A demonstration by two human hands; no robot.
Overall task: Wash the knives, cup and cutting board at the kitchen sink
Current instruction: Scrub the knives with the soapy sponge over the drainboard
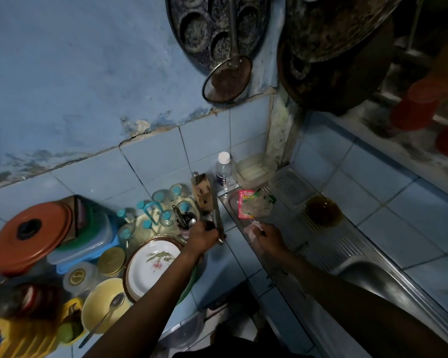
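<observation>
My left hand (202,237) grips the handle of a metal knife (216,211), whose blade points up towards the wooden knife block (201,193) at the tiled wall. My right hand (268,236) holds a pale pink sponge or cloth (254,228) over the near end of the steel drainboard (329,244). An amber glass cup (322,210) stands on the drainboard's ridges. The sink basin (373,277) lies at the lower right. No cutting board is in view.
A plastic bottle (224,170) and a clear tub (256,169) stand in the corner, a pink packet (248,204) before them. Jars, a floral plate (153,264), a yellow bowl with spoon (104,306) and lidded containers crowd the left counter. Blackened pans (217,29) hang overhead.
</observation>
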